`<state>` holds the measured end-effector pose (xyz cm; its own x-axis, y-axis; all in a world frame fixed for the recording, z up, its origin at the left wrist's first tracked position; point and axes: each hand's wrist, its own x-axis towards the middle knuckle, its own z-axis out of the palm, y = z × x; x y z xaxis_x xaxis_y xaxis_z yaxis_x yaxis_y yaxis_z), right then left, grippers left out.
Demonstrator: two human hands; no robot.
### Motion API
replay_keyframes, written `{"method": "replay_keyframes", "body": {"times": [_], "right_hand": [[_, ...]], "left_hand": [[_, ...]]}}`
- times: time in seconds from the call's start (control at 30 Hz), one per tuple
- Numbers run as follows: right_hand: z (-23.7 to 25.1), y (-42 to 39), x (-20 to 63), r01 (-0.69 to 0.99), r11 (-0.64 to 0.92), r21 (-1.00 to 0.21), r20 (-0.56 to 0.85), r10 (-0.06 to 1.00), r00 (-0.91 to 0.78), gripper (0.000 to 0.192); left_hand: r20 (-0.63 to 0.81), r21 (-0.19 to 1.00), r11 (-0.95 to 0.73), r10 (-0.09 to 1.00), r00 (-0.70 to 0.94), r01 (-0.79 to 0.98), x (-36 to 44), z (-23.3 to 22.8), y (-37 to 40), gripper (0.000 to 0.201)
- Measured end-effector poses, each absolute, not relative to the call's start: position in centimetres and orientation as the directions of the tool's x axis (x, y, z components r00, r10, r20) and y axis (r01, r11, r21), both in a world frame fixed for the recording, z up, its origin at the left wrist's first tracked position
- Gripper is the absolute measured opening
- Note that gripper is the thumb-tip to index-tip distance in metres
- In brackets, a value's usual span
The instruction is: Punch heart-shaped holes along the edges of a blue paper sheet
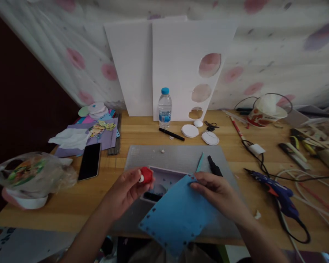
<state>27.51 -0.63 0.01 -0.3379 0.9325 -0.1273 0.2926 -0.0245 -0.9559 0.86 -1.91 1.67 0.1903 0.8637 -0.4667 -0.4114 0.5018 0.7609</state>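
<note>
My left hand grips a small red hole punch just above the grey cutting mat. My right hand pinches the top edge of a blue foam sheet with small holes punched along its borders. The sheet tilts toward me over the mat's front edge. Under it lies a lilac sheet, partly hidden. A teal stick and a black marker rest on the mat beyond my right hand.
A black phone, coloured paper stack and a plastic bag sit left. A water bottle, black pen, white foam discs and white boards stand behind. A blue glue gun, cables and tools lie right.
</note>
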Motion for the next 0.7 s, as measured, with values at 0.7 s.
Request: {"method": "replay_keyframes", "body": {"times": [0.7], "right_hand": [[0.3,1.3,24.6,0.460,0.122,-0.879,-0.173,0.819,-0.547,0.027]], "left_hand": [[-0.436,0.857,0.488,0.859,0.269,-0.167,3.0,-0.9,-1.5,0.034]]}}
